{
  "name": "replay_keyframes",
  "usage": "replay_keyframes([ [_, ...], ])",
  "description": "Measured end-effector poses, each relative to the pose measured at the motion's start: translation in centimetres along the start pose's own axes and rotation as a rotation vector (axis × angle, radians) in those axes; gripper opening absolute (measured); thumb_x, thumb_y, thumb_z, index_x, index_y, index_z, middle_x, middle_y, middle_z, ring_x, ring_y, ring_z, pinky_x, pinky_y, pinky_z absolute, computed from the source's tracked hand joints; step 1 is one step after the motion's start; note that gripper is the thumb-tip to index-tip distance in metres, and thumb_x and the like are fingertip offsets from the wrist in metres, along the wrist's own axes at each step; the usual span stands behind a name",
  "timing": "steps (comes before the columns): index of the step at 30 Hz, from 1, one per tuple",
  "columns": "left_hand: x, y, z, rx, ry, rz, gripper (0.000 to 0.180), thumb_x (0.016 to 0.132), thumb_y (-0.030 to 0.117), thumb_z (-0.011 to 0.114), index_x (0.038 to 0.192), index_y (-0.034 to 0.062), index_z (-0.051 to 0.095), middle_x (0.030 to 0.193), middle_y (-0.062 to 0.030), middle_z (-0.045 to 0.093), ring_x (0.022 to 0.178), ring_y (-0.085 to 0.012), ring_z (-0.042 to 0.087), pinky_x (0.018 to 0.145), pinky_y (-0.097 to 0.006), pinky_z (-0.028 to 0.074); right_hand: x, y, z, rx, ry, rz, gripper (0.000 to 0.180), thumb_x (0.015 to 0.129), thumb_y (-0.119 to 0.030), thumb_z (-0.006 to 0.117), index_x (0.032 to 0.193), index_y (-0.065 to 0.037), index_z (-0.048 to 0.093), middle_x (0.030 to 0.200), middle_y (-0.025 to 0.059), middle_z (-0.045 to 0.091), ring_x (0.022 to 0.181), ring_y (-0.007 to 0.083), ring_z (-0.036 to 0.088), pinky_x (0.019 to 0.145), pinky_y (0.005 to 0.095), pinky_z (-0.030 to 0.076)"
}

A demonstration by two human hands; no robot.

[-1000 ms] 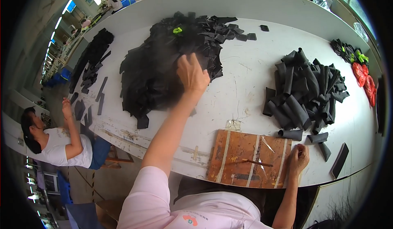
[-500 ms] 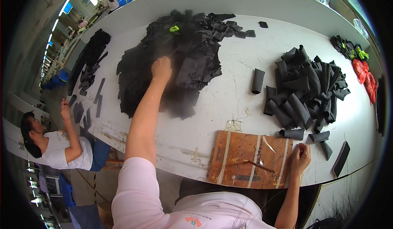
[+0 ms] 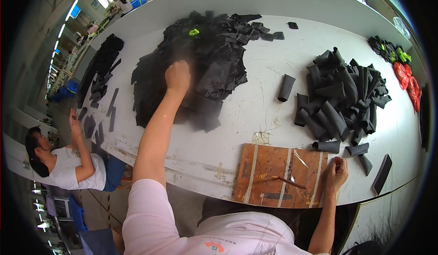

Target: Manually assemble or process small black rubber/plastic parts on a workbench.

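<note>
My left hand [image 3: 177, 76] reaches out over a wide heap of black fabric pieces [image 3: 153, 82]. Its fingers are curled closed, and whatever they grip, if anything, is hidden against the dark cloth. My right hand [image 3: 336, 174] rests at the right edge of a brown wooden board [image 3: 255, 175] with pale strips across it. The fingers there are bent inward in a pinch, and I cannot make out anything in them. On the board lies a thin brown stick-like piece [image 3: 292, 182]. Beyond this hand is a pile of rolled black fabric tubes [image 3: 335, 91].
One tube [image 3: 286, 87] lies apart on the white table [image 3: 260, 109]. A dark flat block [image 3: 382, 174] is at the right edge. Red plastic bags [image 3: 402, 75] lie against the far-right wall. More black strips [image 3: 98, 68] lie leftward, near a seated person [image 3: 73, 164].
My left hand has shifted slightly to the left over the heap, still closed. My right hand stays beside the board. The view has tilted a little.
</note>
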State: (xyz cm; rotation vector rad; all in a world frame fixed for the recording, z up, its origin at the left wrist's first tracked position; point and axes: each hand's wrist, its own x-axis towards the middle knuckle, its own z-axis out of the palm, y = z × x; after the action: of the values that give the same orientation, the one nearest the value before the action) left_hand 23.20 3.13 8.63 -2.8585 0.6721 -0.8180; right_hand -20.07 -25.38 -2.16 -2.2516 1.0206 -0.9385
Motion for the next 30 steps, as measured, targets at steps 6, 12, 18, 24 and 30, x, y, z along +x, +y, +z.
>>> replay_keyframes([
  [6,-5.9,4.4,-2.3,-0.125,0.028,0.113,0.01,0.063,0.002,0.059,0.07,0.0027,0.051,0.072,-0.0137,0.056,0.07,-0.0281,0.058,0.059,-0.036,0.05,-0.1,0.1,-0.4,-0.01,0.005,0.01,0.005,0.076,0.001,0.054,0.081,-0.001,0.054,0.072,0.0078,0.051,0.059,0.018,0.051,0.055,0.0267,0.042],
  [12,-10.2,6.1,-0.2,-0.08,0.015,0.035,0.031,0.068,0.002,0.058,0.097,-0.0002,0.046,0.082,-0.0175,0.055,0.072,-0.0319,0.059,0.061,-0.035,0.051,-0.3,0.4,-0.1,-0.008,-0.006,0.024,0.006,0.075,0.001,0.054,0.081,-0.001,0.055,0.072,0.0075,0.052,0.06,0.0179,0.052,0.056,0.0266,0.042],
  [18,-8.8,4.7,-0.1,-0.167,-0.198,0.0,0.035,0.066,-0.003,0.054,0.101,-0.0016,0.052,0.081,-0.0201,0.058,0.071,-0.0321,0.061,0.062,-0.037,0.051,-0.4,0.4,-0.3,-0.016,-0.001,0.015,0.007,0.074,0.001,0.054,0.081,-0.002,0.055,0.074,0.0076,0.054,0.063,0.0189,0.055,0.056,0.027,0.043],
  [24,-10.4,5.7,-5.5,-0.383,0.063,0.107,0.037,0.064,-0.006,0.05,0.1,-0.0022,0.053,0.081,-0.0183,0.059,0.069,-0.0335,0.059,0.061,-0.037,0.049,-0.2,0.2,-0.1,-0.021,-0.002,0.035,0.007,0.075,0.0,0.054,0.082,-0.002,0.056,0.074,0.0079,0.056,0.064,0.0189,0.056,0.058,0.0271,0.043],
  [30,-11.2,5.6,-8.3,-1.552,-0.162,-0.36,0.008,0.072,-0.004,0.056,0.08,-0.0036,0.06,0.069,-0.0007,0.058,0.062,-0.0105,0.053,0.057,-0.025,0.043,0.0,-0.1,-0.2,-0.017,0.012,0.007,0.006,0.074,-0.001,0.054,0.08,-0.003,0.056,0.073,0.0082,0.057,0.064,0.0205,0.057,0.059,0.0286,0.044],
])
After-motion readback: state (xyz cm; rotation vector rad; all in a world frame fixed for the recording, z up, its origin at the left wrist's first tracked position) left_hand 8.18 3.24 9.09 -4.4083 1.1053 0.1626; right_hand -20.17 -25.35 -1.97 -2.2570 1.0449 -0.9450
